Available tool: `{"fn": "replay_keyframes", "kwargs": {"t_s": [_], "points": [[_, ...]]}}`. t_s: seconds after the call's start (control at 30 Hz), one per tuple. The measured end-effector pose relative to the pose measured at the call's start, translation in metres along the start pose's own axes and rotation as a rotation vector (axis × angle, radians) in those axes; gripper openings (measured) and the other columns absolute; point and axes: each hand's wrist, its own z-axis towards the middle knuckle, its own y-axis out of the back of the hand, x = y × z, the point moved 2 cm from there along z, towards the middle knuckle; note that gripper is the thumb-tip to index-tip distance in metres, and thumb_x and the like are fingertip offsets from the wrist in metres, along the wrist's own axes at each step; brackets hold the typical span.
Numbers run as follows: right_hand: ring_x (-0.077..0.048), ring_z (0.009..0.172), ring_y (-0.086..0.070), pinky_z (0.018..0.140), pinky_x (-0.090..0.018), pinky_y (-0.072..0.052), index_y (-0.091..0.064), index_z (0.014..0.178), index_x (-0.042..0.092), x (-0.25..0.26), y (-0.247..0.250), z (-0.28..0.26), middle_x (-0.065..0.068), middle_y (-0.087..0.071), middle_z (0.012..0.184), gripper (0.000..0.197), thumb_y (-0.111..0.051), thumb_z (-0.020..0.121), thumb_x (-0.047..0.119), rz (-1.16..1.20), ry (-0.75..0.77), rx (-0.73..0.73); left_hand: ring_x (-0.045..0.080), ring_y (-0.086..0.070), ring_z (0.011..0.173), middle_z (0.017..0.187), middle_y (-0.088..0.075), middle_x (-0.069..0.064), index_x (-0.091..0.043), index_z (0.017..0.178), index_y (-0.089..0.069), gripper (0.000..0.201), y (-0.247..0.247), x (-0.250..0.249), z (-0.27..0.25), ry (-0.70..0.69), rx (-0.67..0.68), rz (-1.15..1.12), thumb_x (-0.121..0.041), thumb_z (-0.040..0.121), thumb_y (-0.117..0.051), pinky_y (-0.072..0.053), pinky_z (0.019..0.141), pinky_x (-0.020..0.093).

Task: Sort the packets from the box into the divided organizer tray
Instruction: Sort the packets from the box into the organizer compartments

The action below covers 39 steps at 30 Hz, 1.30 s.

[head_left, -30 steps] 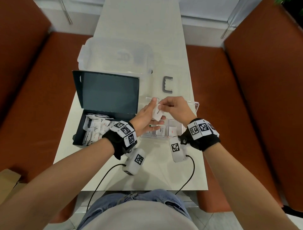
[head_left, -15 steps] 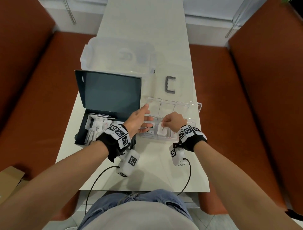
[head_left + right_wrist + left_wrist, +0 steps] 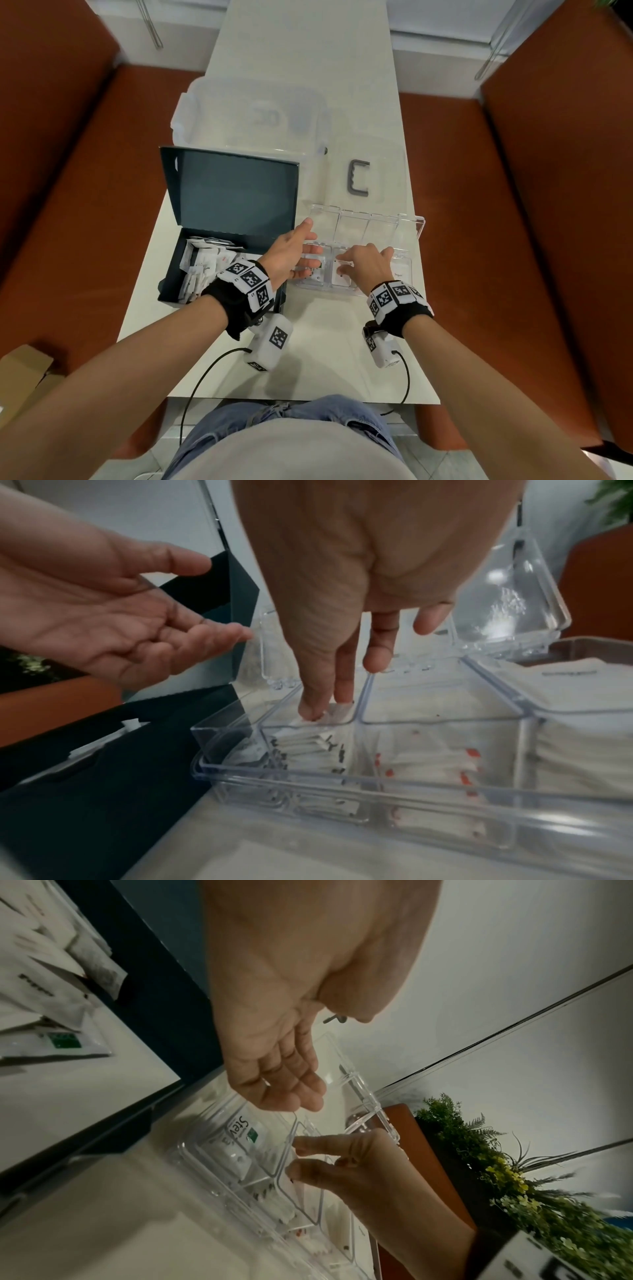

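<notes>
Several tray (image 3: 416, 224) compartments already hold packets, many more left in the box (image 3: 219, 267) beside it, my right hand (image 3: 364, 267) pinching a packet (image 3: 334, 712) into the second compartment, left hand (image 3: 291, 253) flat, holding nothing.

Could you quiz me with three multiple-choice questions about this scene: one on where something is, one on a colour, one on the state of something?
1. Where is the dark box?
A. left of the clear tray
B. right of it
C. on the floor

2. What colour marks the packets in the compartment right of the one being filled?
A. blue
B. red
C. yellow

3. The left hand is
A. clenched on a packet
B. open, palm empty
C. out of sight

Answers:
A, the head view shows it left.
B, red print shows in the right wrist view.
B, its fingers lie relaxed, holding nothing.
</notes>
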Motion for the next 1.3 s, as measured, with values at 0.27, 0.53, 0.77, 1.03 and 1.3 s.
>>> {"fn": "replay_keyframes", "kwargs": {"t_s": [0.27,0.53,0.77,1.03,1.3], "points": [[-0.022,0.104,-0.045,0.081,-0.04,-0.02,-0.07,0.102,0.028,-0.003,-0.007,-0.008,0.007,-0.063,0.112,0.02,-0.071,0.083,0.03,-0.156,0.103,-0.01,0.017,-0.063,0.078,0.1,-0.068,0.003,-0.016,0.116,-0.06,0.052,0.005,0.0,0.003,0.0,-0.006,0.003,-0.06,0.095,-0.04,-0.051,0.065,0.027],[-0.02,0.104,-0.048,0.087,-0.042,-0.022,-0.065,0.1,0.028,0.002,-0.005,-0.009,0.009,-0.069,0.099,0.015,-0.067,0.086,0.029,-0.19,0.105,0.049,0.013,-0.061,0.07,0.098,-0.067,0.003,-0.015,0.106,-0.063,0.022,0.013,0.004,0.002,-0.014,-0.004,0.12,-0.033,0.097,-0.054,-0.048,0.063,0.023],[-0.016,0.1,-0.049,0.074,-0.034,-0.013,-0.068,0.097,0.031,-0.001,0.015,-0.013,0.012,-0.069,0.094,0.031,-0.052,0.091,0.004,-0.061,0.093,0.014,0.014,-0.062,0.077,0.094,-0.068,0.0,-0.012,0.107,-0.066,0.019,0.05,0.01,-0.003,-0.062,-0.023,0.224,-0.024,0.098,-0.054,-0.045,0.065,0.023],[-0.012,0.086,-0.061,0.087,-0.02,-0.042,-0.073,0.095,0.018,0.05,0.065,0.0,0.002,-0.072,0.098,0.02,-0.056,0.091,0.01,0.308,0.213,-0.017,0.016,-0.066,0.082,0.099,-0.07,0.002,-0.015,0.105,-0.066,0.016,0.118,-0.005,-0.005,-0.08,-0.088,0.32,-0.021,0.098,-0.053,-0.049,0.072,0.027],[-0.016,0.093,-0.064,0.077,-0.009,-0.039,-0.07,0.108,0.007,0.155,0.019,0.028,-0.009,-0.071,0.104,0.022,-0.061,0.087,0.006,0.364,0.256,0.272,0.027,-0.059,0.106,0.118,-0.064,0.015,-0.007,0.115,-0.062,0.025,0.158,0.007,0.011,-0.082,-0.056,1.15,-0.011,0.09,-0.062,-0.042,0.083,0.025]]}}
